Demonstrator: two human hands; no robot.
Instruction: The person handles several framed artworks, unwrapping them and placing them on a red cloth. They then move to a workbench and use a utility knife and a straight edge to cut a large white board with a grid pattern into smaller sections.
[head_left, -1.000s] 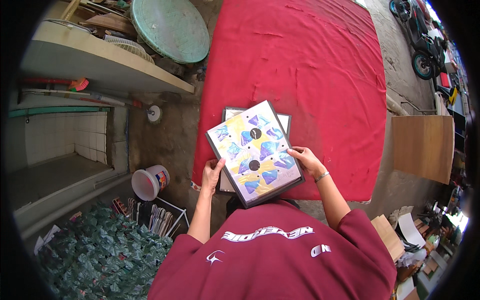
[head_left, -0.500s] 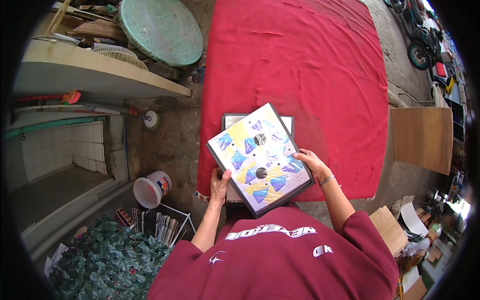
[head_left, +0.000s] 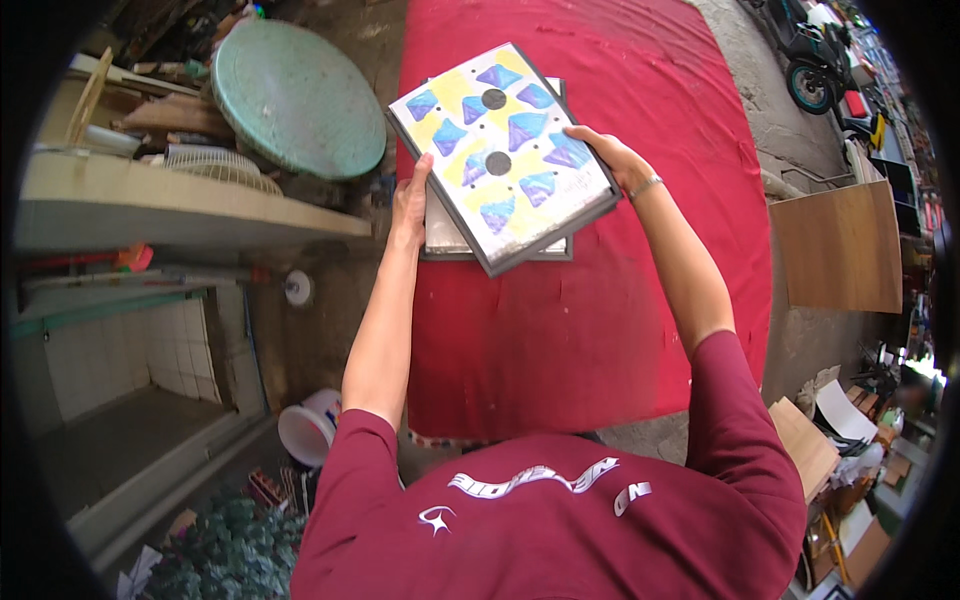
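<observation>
Between my hands is a dark-edged picture frame (head_left: 505, 135), turned at an angle, with a painted sheet of blue-purple shapes, yellow patches and two dark discs. My left hand (head_left: 409, 203) grips its left edge, the thumb lying along the side. On the opposite edge my right hand (head_left: 618, 165) has its thumb on top and its fingers underneath. A second dark-edged frame (head_left: 447, 238) lies below, on the red cloth (head_left: 560, 340), and is mostly covered. Whether the two frames touch cannot be told from here.
A round green tabletop (head_left: 298, 100) leans at the far left beside a pale ledge (head_left: 200, 215). A white bucket (head_left: 308, 430) and a leafy plant (head_left: 235, 545) are at the lower left. A wooden board (head_left: 838, 245) and a motorcycle (head_left: 808, 85) are on the right.
Both hands have carried the painted frame away from my body, farther over the red cloth. The lower frame now also lies farther from me in view, and my arms are stretched out more.
</observation>
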